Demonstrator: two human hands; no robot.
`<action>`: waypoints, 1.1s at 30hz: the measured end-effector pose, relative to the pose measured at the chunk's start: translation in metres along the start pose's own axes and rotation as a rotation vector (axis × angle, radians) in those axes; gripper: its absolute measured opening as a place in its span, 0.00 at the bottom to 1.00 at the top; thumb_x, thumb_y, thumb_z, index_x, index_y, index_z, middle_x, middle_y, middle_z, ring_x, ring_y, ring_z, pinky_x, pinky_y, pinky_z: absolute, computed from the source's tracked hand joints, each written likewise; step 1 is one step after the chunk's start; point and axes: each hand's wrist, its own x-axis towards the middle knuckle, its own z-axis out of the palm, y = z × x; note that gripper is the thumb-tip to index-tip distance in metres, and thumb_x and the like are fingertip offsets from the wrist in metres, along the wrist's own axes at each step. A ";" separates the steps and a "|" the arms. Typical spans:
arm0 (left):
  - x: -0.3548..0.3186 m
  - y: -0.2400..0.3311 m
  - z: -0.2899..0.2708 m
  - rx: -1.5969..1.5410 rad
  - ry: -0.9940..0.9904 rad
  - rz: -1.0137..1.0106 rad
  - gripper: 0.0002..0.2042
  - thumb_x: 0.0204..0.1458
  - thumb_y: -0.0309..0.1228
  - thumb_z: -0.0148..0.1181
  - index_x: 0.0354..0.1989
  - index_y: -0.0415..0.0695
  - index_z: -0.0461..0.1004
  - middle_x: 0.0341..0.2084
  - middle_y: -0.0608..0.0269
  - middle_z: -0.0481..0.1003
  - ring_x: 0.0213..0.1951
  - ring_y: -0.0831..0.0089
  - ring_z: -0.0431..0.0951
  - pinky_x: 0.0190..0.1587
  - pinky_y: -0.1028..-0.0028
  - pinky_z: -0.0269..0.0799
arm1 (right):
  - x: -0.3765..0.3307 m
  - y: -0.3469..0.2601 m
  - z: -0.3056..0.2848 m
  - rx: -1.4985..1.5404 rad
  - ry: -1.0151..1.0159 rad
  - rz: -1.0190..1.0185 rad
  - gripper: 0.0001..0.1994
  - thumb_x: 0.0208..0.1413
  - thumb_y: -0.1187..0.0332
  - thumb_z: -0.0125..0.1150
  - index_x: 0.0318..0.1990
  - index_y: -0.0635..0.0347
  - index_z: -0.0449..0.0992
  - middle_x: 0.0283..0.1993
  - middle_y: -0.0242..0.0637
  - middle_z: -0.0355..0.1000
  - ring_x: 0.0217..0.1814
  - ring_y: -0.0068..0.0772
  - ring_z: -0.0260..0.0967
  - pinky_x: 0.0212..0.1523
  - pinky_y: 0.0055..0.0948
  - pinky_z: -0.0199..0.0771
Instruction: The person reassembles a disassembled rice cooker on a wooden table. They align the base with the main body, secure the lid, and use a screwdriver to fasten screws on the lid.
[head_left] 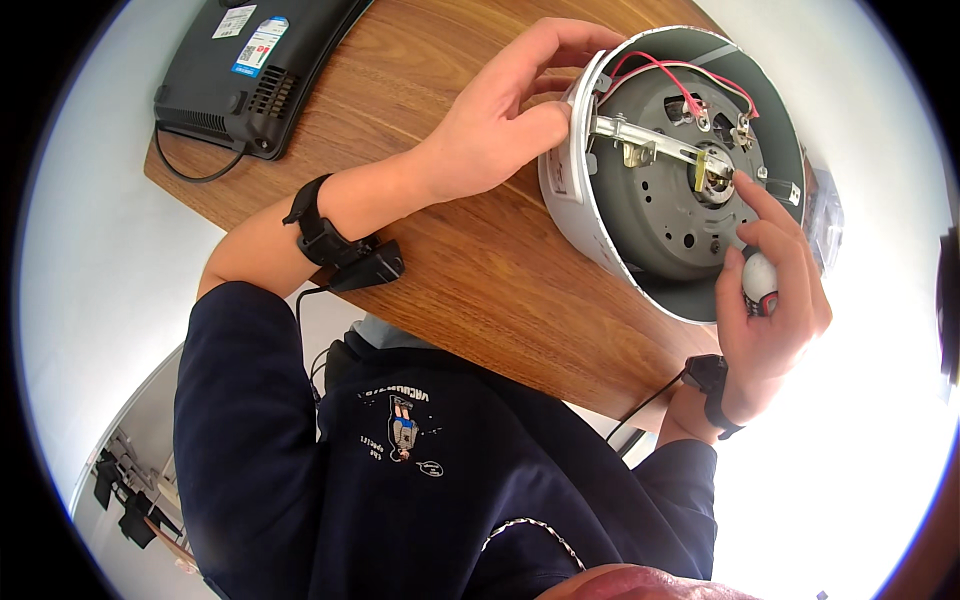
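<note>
A rice cooker body lies tipped on the table, its underside uncovered. Inside show a grey metal plate, red and white wires and a metal lever bar running to the round centre part. My left hand grips the left side of the shell, thumb on its outer wall and the other fingers over the far edge. My right hand has its index finger at the centre part. Curled in its palm is a tool handle with a rounded white end; its other end is hidden.
A black appliance with vents and a cord lies underside up at the table's far left. Clear plastic shows behind the cooker's right side. Cords hang from the black wrist devices. The wooden table's near edge runs just before my body.
</note>
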 end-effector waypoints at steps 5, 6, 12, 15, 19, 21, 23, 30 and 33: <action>0.000 -0.001 0.000 -0.009 0.003 -0.001 0.27 0.58 0.22 0.48 0.69 0.41 0.63 0.64 0.59 0.69 0.65 0.69 0.68 0.71 0.63 0.60 | 0.000 0.000 0.000 -0.007 -0.017 0.005 0.12 0.42 0.85 0.65 0.35 0.60 0.77 0.50 0.36 0.84 0.32 0.28 0.80 0.27 0.21 0.74; 0.000 -0.001 0.000 -0.019 0.003 -0.006 0.27 0.58 0.22 0.48 0.69 0.41 0.63 0.64 0.59 0.69 0.65 0.69 0.69 0.71 0.63 0.60 | 0.000 0.000 0.000 -0.012 -0.025 0.016 0.12 0.42 0.85 0.65 0.35 0.60 0.77 0.50 0.36 0.84 0.31 0.27 0.80 0.26 0.21 0.73; 0.000 0.004 0.001 -0.029 -0.016 -0.036 0.26 0.60 0.23 0.49 0.69 0.41 0.64 0.63 0.59 0.69 0.65 0.69 0.69 0.70 0.63 0.61 | -0.002 0.001 -0.001 -0.031 -0.057 0.073 0.13 0.42 0.85 0.65 0.36 0.59 0.78 0.50 0.34 0.84 0.28 0.23 0.77 0.22 0.19 0.67; 0.002 0.006 -0.001 0.000 -0.022 -0.035 0.26 0.59 0.23 0.48 0.69 0.41 0.64 0.63 0.59 0.69 0.65 0.69 0.68 0.70 0.62 0.60 | -0.001 0.002 -0.002 -0.015 -0.032 0.038 0.13 0.42 0.85 0.65 0.37 0.60 0.78 0.49 0.37 0.84 0.32 0.29 0.80 0.27 0.21 0.74; -0.001 0.000 -0.002 0.017 -0.011 -0.010 0.27 0.58 0.23 0.48 0.69 0.42 0.63 0.63 0.60 0.69 0.65 0.68 0.68 0.71 0.62 0.60 | -0.002 0.004 0.000 0.044 0.028 -0.013 0.14 0.42 0.86 0.65 0.38 0.62 0.78 0.48 0.43 0.84 0.39 0.37 0.83 0.37 0.26 0.81; -0.001 -0.002 -0.001 0.004 -0.001 -0.003 0.27 0.58 0.23 0.48 0.69 0.42 0.63 0.63 0.60 0.69 0.65 0.68 0.68 0.70 0.62 0.60 | -0.003 0.004 0.001 0.049 0.030 -0.016 0.14 0.42 0.86 0.65 0.38 0.63 0.78 0.47 0.44 0.83 0.40 0.39 0.83 0.38 0.27 0.82; -0.001 0.000 -0.001 0.020 -0.010 -0.012 0.27 0.58 0.23 0.48 0.69 0.42 0.63 0.63 0.60 0.68 0.65 0.68 0.68 0.70 0.62 0.60 | -0.003 0.005 0.002 0.042 0.052 -0.035 0.15 0.42 0.86 0.65 0.39 0.63 0.78 0.47 0.44 0.83 0.39 0.38 0.83 0.37 0.27 0.81; 0.000 0.005 -0.001 0.044 -0.016 -0.054 0.25 0.61 0.26 0.51 0.68 0.41 0.64 0.63 0.61 0.69 0.65 0.69 0.68 0.70 0.63 0.61 | -0.002 0.003 -0.001 -0.023 -0.010 0.045 0.13 0.45 0.84 0.66 0.40 0.60 0.79 0.48 0.38 0.84 0.39 0.33 0.83 0.34 0.24 0.79; 0.001 0.007 -0.001 0.021 -0.024 -0.094 0.24 0.61 0.27 0.51 0.68 0.41 0.65 0.62 0.61 0.69 0.65 0.70 0.68 0.70 0.63 0.61 | -0.001 0.008 0.001 -0.040 -0.003 0.012 0.14 0.46 0.84 0.67 0.41 0.59 0.80 0.48 0.36 0.84 0.38 0.30 0.83 0.30 0.22 0.77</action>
